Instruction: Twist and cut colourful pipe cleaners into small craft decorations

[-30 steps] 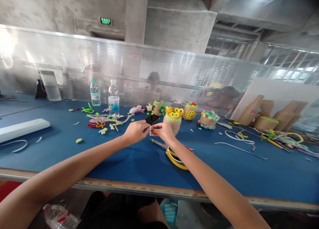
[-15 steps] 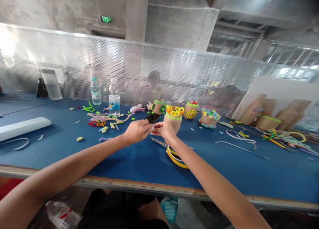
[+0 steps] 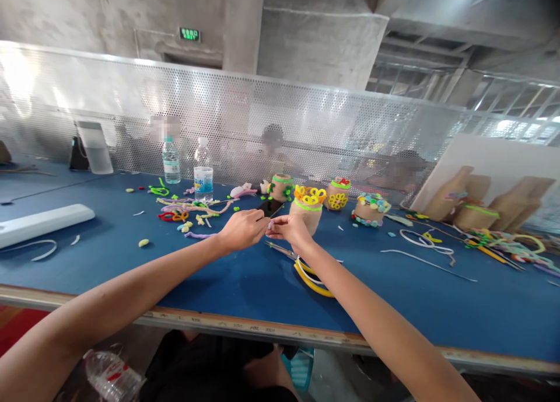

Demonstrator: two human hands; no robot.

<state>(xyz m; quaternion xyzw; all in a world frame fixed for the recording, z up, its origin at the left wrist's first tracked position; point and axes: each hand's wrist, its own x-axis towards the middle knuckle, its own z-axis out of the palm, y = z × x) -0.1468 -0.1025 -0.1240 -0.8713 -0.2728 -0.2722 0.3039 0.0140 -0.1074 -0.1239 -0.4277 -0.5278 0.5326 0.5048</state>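
My left hand (image 3: 241,229) and my right hand (image 3: 290,229) meet above the blue table (image 3: 219,276), fingertips pinched together on a small purple piece that I cannot make out well. Both hands are closed. Just behind them stands a brown jar (image 3: 307,206) topped with yellow loops and a green band. A dark phone (image 3: 268,207) lies beyond my left hand. Scissors with yellow handles (image 3: 301,265) lie under my right forearm.
More decorated jars (image 3: 336,193) stand in a row at the back. Loose pipe cleaners (image 3: 188,208) lie left of the hands, others (image 3: 426,241) to the right. Two water bottles (image 3: 203,170) stand before the perforated screen (image 3: 306,122). A white bar (image 3: 44,222) lies at left.
The hands stay pinched together and have hardly moved. The view has drifted slightly, and a purple pipe cleaner now shows on the table left of my left hand.
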